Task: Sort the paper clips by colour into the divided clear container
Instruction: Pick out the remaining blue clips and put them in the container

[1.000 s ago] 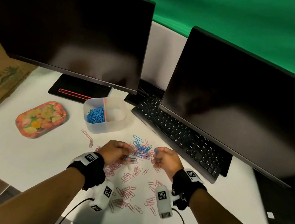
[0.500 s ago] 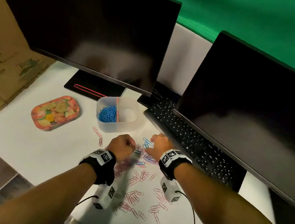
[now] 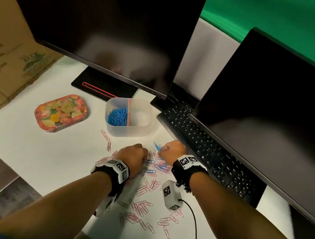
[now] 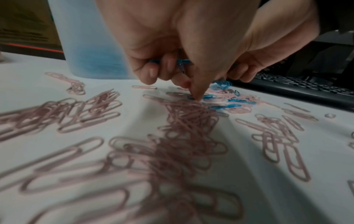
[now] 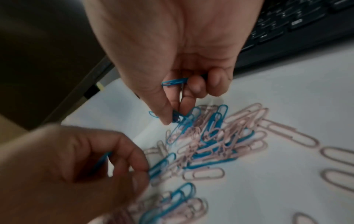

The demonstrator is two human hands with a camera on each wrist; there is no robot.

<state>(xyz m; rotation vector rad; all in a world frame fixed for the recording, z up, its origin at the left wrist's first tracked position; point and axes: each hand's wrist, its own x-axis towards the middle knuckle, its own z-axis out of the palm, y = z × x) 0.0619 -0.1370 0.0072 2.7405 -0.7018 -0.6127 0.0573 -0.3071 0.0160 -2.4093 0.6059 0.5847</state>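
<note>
White surface (image 3: 26,153): container (image 3: 126,130) held blue clips (image 3: 118,117) in one half; pink clips (image 3: 143,208) lay unsorted. Left hand (image 3: 133,154) and right hand (image 3: 172,149) each pinched blue clips.

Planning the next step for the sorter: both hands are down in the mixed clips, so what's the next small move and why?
Probably carry the held blue clips to the container's left compartment, where blue clips already lie. Both the right hand and the left hand already pinch blue clips, and the right compartment looks empty, presumably meant for the pink clips.
</note>
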